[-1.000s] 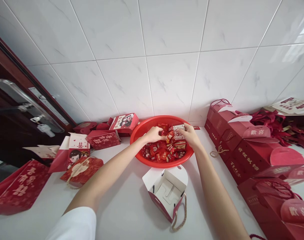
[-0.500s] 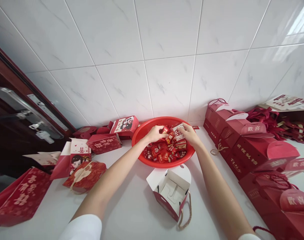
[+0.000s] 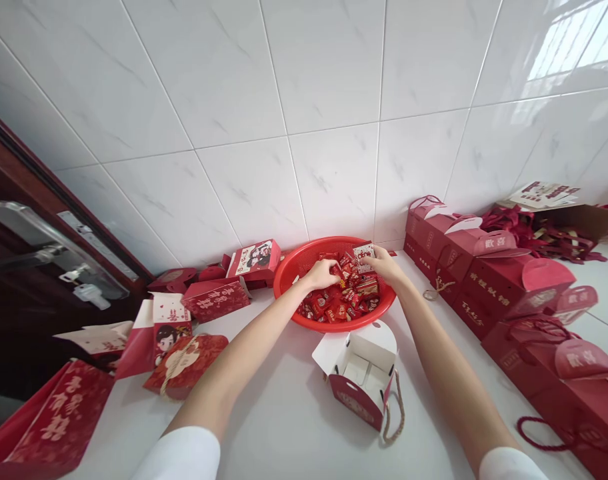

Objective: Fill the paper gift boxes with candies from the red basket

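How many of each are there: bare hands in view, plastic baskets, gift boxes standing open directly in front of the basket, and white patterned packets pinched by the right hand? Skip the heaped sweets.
Left hand and right hand: 2
Red plastic basket: 1
Open gift box: 1
White patterned packet: 1
Total: 5

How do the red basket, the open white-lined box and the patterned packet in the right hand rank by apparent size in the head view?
1. Red basket
2. Open white-lined box, nearer the camera yet smaller
3. Patterned packet, clearly smallest, in the right hand
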Demonstrator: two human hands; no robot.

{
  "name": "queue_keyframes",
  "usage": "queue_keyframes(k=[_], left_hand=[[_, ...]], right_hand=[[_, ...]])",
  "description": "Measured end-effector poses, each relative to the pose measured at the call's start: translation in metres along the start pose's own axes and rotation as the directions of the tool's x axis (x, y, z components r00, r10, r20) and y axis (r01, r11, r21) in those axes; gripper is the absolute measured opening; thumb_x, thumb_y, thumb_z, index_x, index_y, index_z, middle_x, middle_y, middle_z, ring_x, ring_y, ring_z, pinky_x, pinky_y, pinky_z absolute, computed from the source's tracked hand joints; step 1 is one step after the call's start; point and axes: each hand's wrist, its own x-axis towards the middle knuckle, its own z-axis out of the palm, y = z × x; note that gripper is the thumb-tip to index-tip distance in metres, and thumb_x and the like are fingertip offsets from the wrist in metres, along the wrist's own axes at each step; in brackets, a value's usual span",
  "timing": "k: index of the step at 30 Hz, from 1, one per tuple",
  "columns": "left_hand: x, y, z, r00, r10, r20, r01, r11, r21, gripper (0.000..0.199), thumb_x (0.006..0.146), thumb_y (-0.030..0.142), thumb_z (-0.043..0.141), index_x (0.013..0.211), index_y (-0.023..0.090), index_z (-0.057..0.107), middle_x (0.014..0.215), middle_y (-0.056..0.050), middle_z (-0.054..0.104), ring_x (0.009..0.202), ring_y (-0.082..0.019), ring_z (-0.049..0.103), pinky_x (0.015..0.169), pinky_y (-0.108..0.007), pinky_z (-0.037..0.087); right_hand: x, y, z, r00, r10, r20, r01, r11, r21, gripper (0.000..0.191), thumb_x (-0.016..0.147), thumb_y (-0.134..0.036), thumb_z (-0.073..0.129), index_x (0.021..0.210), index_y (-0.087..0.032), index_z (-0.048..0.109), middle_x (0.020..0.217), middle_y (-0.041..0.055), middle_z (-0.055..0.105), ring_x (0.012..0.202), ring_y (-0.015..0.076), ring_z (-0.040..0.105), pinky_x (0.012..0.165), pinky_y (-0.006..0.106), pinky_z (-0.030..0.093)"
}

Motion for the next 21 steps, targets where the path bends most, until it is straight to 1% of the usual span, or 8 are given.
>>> queue_keyframes(k=[3, 6, 8, 10, 12, 15, 18, 21], left_hand=[[-0.005, 0.005, 0.006, 0.988, 0.037, 0.148, -0.042, 0.999, 0.027, 0.030, 0.069, 0.022, 0.071, 0.098, 0.017, 0.073, 0.095, -0.005, 0.076, 0.091, -0.025, 0.069, 0.082, -0.029, 0.052], [-0.011, 0.011, 0.012, 0.934, 0.135, 0.332, -0.181, 0.977, 0.110, 0.063, 0.067, 0.038, 0.079, 0.127, 0.025, 0.066, 0.121, -0.007, 0.070, 0.109, -0.030, 0.065, 0.092, -0.033, 0.049], [-0.016, 0.015, 0.017, 0.904, 0.137, 0.405, -0.238, 0.949, 0.209, 0.083, 0.065, 0.051, 0.080, 0.141, 0.032, 0.055, 0.131, -0.010, 0.063, 0.115, -0.034, 0.062, 0.095, -0.038, 0.048], [-0.019, 0.020, 0.021, 0.910, 0.102, 0.401, -0.237, 0.922, 0.305, 0.089, 0.065, 0.058, 0.079, 0.146, 0.036, 0.050, 0.132, -0.012, 0.060, 0.113, -0.038, 0.062, 0.095, -0.042, 0.048], [-0.020, 0.023, 0.024, 0.920, 0.087, 0.383, -0.239, 0.898, 0.370, 0.083, 0.068, 0.059, 0.076, 0.144, 0.036, 0.052, 0.129, -0.012, 0.061, 0.110, -0.039, 0.063, 0.093, -0.043, 0.048], [-0.019, 0.026, 0.025, 0.943, 0.074, 0.326, -0.228, 0.856, 0.464, 0.056, 0.075, 0.046, 0.073, 0.128, 0.030, 0.065, 0.120, -0.011, 0.066, 0.106, -0.036, 0.065, 0.090, -0.041, 0.049], [-0.016, 0.026, 0.019, 0.979, 0.020, 0.201, -0.130, 0.823, 0.553, 0.028, 0.082, 0.029, 0.064, 0.108, 0.022, 0.072, 0.111, -0.013, 0.069, 0.102, -0.034, 0.067, 0.088, -0.042, 0.050], [-0.015, 0.023, 0.013, 0.996, -0.027, 0.086, -0.029, 0.807, 0.590, 0.029, 0.085, 0.023, 0.060, 0.111, 0.015, 0.069, 0.116, -0.019, 0.066, 0.110, -0.037, 0.063, 0.093, -0.049, 0.048]], right_hand=[[0.000, 0.003, 0.000, 1.000, -0.014, 0.002, 0.014, 0.999, -0.030, 0.021, 0.060, -0.022, 0.063, 0.081, -0.019, 0.066, 0.077, 0.0002, 0.071, 0.070, 0.0179, 0.065, 0.066, 0.030, 0.053], [-0.001, 0.005, -0.001, 0.999, -0.034, 0.007, 0.035, 0.999, -0.042, 0.023, 0.060, -0.023, 0.064, 0.082, -0.019, 0.067, 0.081, 0.0009, 0.072, 0.074, 0.0184, 0.065, 0.067, 0.029, 0.052], [-0.002, 0.005, -0.002, 0.999, -0.044, 0.002, 0.044, 0.998, -0.053, 0.024, 0.061, -0.023, 0.064, 0.084, -0.018, 0.066, 0.082, 0.0008, 0.072, 0.076, 0.0186, 0.065, 0.069, 0.030, 0.053], [-0.003, 0.006, -0.002, 0.998, -0.058, -0.002, 0.057, 0.995, -0.076, 0.024, 0.062, -0.024, 0.063, 0.085, -0.018, 0.066, 0.081, 0.0006, 0.071, 0.075, 0.0186, 0.064, 0.069, 0.030, 0.052], [-0.004, 0.006, -0.003, 0.997, -0.073, -0.009, 0.072, 0.993, -0.098, 0.024, 0.062, -0.025, 0.062, 0.085, -0.018, 0.066, 0.082, 0.0009, 0.071, 0.076, 0.0188, 0.064, 0.069, 0.031, 0.052], [-0.004, 0.007, -0.003, 0.996, -0.087, -0.036, 0.082, 0.989, -0.124, 0.024, 0.062, -0.024, 0.061, 0.085, -0.018, 0.065, 0.082, 0.0009, 0.070, 0.076, 0.0187, 0.063, 0.069, 0.030, 0.050], [-0.005, 0.009, -0.004, 0.995, -0.091, -0.050, 0.083, 0.987, -0.137, 0.022, 0.061, -0.024, 0.061, 0.082, -0.018, 0.065, 0.080, 0.0004, 0.070, 0.074, 0.0182, 0.063, 0.068, 0.030, 0.050], [-0.007, 0.011, -0.004, 0.995, -0.083, -0.056, 0.074, 0.987, -0.145, 0.022, 0.063, -0.027, 0.062, 0.082, -0.019, 0.064, 0.081, 0.0008, 0.070, 0.075, 0.0195, 0.064, 0.067, 0.031, 0.051]])
